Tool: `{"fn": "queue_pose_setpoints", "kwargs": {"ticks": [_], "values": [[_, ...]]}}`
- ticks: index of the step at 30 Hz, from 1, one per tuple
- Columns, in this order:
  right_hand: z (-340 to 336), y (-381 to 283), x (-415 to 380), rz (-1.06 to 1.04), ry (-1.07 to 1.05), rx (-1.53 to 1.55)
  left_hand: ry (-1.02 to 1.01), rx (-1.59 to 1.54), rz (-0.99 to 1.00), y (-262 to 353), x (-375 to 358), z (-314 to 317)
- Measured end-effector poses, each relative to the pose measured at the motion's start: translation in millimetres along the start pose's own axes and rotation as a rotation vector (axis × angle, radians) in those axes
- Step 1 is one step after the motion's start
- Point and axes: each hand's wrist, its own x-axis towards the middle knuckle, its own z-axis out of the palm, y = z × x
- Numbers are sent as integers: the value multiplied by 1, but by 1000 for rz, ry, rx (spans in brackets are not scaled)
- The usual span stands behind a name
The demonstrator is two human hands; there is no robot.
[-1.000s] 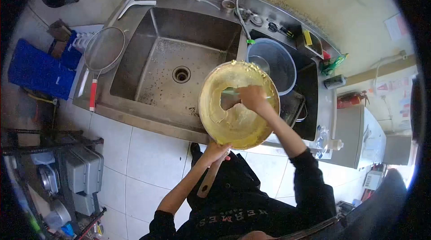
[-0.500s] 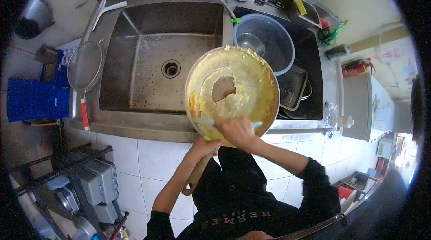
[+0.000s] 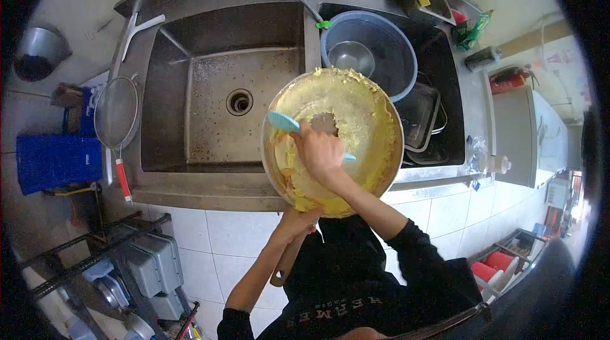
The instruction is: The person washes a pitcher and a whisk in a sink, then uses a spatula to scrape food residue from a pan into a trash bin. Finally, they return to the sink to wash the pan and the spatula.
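A wide, deep pan (image 3: 381,130) is tilted over the sink's front edge, its inside coated with yellow, crumbly residue and a bare greyish patch near the middle. My left hand (image 3: 302,222) is closed at the near rim, where the brown handle (image 3: 289,260) joins; the handle slants down below it. Inside the pan, my right hand (image 3: 319,152) wraps round a light-blue plastic tool (image 3: 283,121) with a ribbed, rounded end. The tool's other end shows past the right side of my fist; its middle is hidden under my fingers.
A steel sink basin (image 3: 222,73) with a drain lies to the left. Behind the pan, a blue tub (image 3: 406,54) holds a round bowl (image 3: 351,60). A strainer (image 3: 117,111) with a red handle rests on the left edge. Trays (image 3: 422,117) sit at right.
My right hand has moved up and left within the pan, turning the light-blue tool to a slant. The pan stays tilted in my left hand; the whole view has shifted slightly.
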Motion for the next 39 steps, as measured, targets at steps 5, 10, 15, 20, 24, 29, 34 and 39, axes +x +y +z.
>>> {"fn": "queue_pose_setpoints", "kwargs": {"ticks": [5, 10, 15, 20, 24, 29, 34, 39], "values": [[11, 22, -73, -346, 293, -17, -18, 129, -90, 20, 12, -11], [4, 13, -11, -109, -128, -83, -54, 105, -113, 9, 5, -10], [-9, 6, -38, -214, -28, -126, -156, 128, -90, -6, 17, -25], [0, 9, -37, -134, -43, -171, -118, 122, -87, -1, 4, -18], [-11, 17, -56, -263, -198, -224, -163, 231, -83, 14, 10, -24], [-4, 16, -43, -205, -15, -213, -173, 183, -100, 3, 16, -16], [10, 22, -46, -248, 73, -248, -203, 184, 45, 15, 9, -22], [14, 17, -48, -164, 59, -284, -152, 184, -54, 0, 15, -21]]}}
